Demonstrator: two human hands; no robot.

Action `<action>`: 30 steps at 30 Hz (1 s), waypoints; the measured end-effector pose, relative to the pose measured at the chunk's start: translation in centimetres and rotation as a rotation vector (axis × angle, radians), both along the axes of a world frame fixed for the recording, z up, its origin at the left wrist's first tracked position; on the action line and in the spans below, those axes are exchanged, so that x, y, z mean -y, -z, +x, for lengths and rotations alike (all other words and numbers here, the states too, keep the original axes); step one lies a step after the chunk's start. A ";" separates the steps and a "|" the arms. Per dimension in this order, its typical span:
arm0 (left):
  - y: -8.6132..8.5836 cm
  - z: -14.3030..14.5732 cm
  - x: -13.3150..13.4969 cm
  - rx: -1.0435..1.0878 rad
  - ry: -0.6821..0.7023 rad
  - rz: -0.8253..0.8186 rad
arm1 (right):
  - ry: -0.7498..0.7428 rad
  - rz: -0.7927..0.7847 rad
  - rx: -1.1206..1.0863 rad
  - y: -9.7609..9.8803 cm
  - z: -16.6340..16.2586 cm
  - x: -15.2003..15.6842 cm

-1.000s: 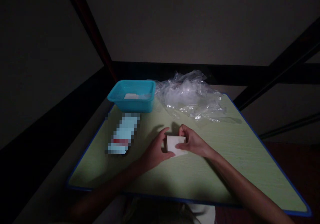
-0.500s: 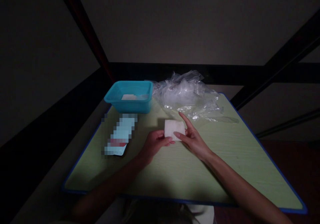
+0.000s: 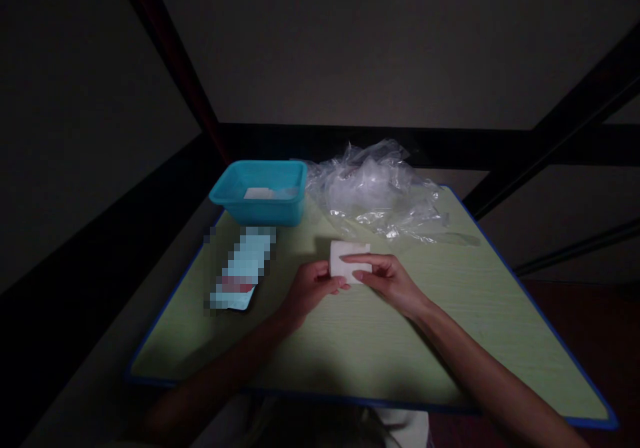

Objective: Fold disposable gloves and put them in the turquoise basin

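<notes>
Above the middle of the table I hold a small white square pad point(image 3: 340, 268), soft-looking like folded cloth or tissue; its exact kind is not clear. My left hand point(image 3: 311, 289) pinches its lower left corner, thumb in front and fingers partly hidden behind. My right hand point(image 3: 397, 287) grips the right side, with the index finger laid across the face of the pad and the thumb at its lower right edge. A narrow flap or layer edge shows at the top right of the pad.
A turquoise plastic basin point(image 3: 257, 211) at the back left holds white flat pieces. Beside it lies a crumpled clear plastic bag point(image 3: 370, 191) with whitish contents. A phone point(image 3: 245, 268), partly blurred, lies at the left. The pale green table point(image 3: 450, 341) has a blue edge.
My right index finger has come down from its raised position beyond the pad onto the pad's face. My left hand keeps its pinch in nearly the same spot.
</notes>
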State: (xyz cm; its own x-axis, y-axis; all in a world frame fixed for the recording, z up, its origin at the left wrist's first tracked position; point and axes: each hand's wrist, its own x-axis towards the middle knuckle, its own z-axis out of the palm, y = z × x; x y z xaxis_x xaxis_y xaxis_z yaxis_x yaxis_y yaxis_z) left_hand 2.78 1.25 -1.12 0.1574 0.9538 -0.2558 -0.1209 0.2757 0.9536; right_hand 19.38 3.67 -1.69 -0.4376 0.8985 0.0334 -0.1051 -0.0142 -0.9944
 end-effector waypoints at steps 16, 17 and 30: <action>-1.9 -1.4 -3.1 0.157 -0.459 0.051 | 0.191 -0.100 -0.068 -0.9 0.2 0.1; -2.2 -1.8 -3.7 0.198 -0.510 0.054 | 0.194 -0.098 -0.060 -0.9 0.2 0.1; -2.1 -4.8 -8.5 0.338 -0.877 0.108 | 0.245 -0.083 0.070 0.3 0.7 -0.2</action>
State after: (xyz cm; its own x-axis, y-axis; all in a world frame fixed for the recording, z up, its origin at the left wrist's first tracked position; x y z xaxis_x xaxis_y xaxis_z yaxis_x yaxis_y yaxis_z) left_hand -1.99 9.77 0.95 -0.5776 0.7830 -0.2308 -0.5174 -0.1324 0.8454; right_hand 20.07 3.88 -2.00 -0.2059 0.9762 -0.0678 -0.0464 -0.0789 -0.9958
